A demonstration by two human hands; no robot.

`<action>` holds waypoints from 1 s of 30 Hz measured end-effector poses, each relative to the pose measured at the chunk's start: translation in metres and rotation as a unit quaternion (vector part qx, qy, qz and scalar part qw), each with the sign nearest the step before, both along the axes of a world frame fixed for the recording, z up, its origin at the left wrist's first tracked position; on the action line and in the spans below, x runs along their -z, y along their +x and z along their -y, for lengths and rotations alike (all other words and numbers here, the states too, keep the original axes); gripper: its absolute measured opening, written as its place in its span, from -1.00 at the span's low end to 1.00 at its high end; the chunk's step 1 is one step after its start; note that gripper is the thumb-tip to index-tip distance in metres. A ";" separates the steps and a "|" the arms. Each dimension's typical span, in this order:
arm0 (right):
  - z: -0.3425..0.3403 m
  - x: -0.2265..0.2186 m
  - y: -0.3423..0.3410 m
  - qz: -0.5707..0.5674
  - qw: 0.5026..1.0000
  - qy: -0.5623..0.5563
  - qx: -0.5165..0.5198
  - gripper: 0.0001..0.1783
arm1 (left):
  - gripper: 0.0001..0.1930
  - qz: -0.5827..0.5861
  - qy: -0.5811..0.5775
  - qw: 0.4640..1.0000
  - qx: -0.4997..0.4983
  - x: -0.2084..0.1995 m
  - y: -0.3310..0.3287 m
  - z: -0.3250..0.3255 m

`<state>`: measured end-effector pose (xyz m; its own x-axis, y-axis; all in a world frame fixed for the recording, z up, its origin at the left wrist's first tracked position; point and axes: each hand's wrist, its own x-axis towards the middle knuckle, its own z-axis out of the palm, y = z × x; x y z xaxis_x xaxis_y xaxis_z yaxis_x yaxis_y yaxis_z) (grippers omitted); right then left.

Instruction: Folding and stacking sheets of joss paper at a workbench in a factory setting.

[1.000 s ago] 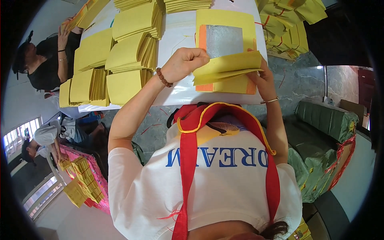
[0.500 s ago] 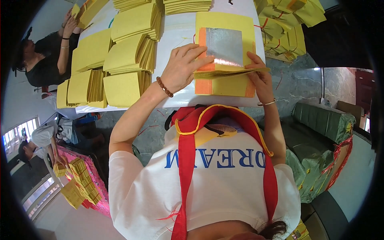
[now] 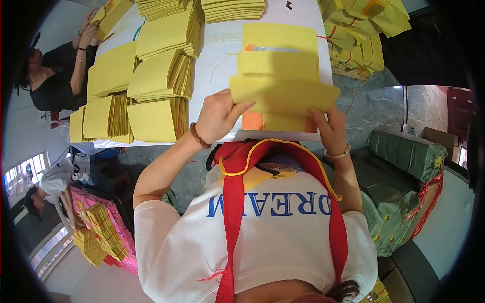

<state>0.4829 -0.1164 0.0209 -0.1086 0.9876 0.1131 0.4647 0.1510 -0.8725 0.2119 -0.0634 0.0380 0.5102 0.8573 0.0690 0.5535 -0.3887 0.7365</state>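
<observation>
Gripping the yellow paper piece at both ends: left hand has its lower left corner, thumb on the near face, fingers curled; right hand pinches its lower right part, thumb on the near face, other fingers partly hidden. Piece is held lengthwise, side to side, above the near part of the table, slightly tilted, right end past the table's edge. Brown bead bracelet on left wrist, pale bangle on right. Just beyond the piece, a yellow panel, partly covered by it; can't tell if the two are joined. Under both, a larger yellow sheet flat on the white table, orange strips at its near corners, thin grey sliver showing past the panel. Left on the table, rows of folded yellow stacks. Right, beyond the table edge, yellow bundles with red ties. Upper left, a co-worker in a dark top, hands at more yellow paper. Lower left, another person in a light shirt bends over tied bundles on a pink cover. Far right, green wrapped packages.
</observation>
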 end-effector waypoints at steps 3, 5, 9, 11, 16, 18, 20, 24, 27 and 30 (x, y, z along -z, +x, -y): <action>-0.014 -0.006 -0.023 -0.128 0.986 -0.051 0.097 -0.70 | -0.68 0.083 -0.188 0.976 -0.076 0.015 0.005 -0.016; -0.019 -0.006 -0.027 -0.201 0.968 -0.042 0.144 -0.66 | -0.66 0.100 -0.225 0.966 -0.082 0.016 0.006 -0.022; -0.025 -0.006 -0.019 -0.128 0.985 -0.011 0.114 -0.62 | -0.65 0.172 -0.283 0.940 -0.077 0.011 0.013 -0.028; -0.029 -0.007 -0.018 -0.047 0.992 -0.008 0.113 -0.62 | -0.64 0.213 -0.317 0.921 -0.077 0.012 0.013 -0.032; -0.037 -0.011 -0.019 -0.006 0.983 -0.110 0.149 -0.63 | -0.64 0.206 -0.341 0.913 -0.090 0.013 0.010 -0.039; -0.041 -0.004 -0.019 -0.034 0.982 -0.103 0.152 -0.63 | -0.63 0.219 -0.343 0.909 -0.091 0.016 0.011 -0.039; -0.043 0.003 -0.019 -0.063 0.982 -0.094 0.153 -0.64 | -0.62 0.232 -0.344 0.905 -0.093 0.016 0.013 -0.040; -0.042 0.011 -0.020 -0.094 0.981 -0.063 0.157 -0.64 | -0.61 0.233 -0.354 0.898 -0.115 0.015 0.016 -0.041; -0.041 0.009 -0.021 -0.095 0.980 -0.062 0.163 -0.64 | -0.58 0.224 -0.354 0.900 -0.122 0.012 0.014 -0.041; -0.041 0.007 -0.020 -0.101 0.977 -0.086 0.167 -0.64 | -0.56 0.174 -0.260 0.939 -0.140 0.009 0.009 -0.041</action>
<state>0.4627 -0.0749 0.0142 0.2300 0.9706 -0.0717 0.2781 -0.1361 -0.9509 0.2214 -0.0227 0.0287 0.2844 0.9186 -0.2745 0.2704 0.1978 0.9422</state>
